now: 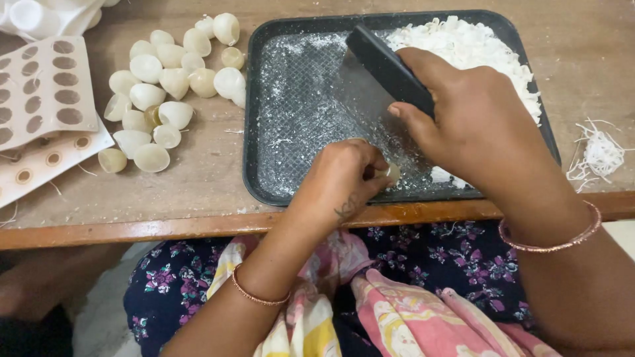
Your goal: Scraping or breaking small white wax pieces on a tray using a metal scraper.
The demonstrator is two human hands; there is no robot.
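Observation:
My right hand [473, 122] grips the black handle of a flat metal scraper [367, 86], its blade resting on the black tray [264, 192]. My left hand [347, 175] pinches a small pale shell piece [393, 172] against the blade's lower edge, near the tray's front rim. White shavings [463, 46] are heaped at the tray's far right, and fine white dust covers its mesh floor.
Several cream half-shells [162, 86] lie on the wooden table [198, 192] left of the tray. Tan moulds with oval holes [43, 89] sit at the far left. A tuft of white threads [598, 155] lies right of the tray. The table's front edge runs just below the tray.

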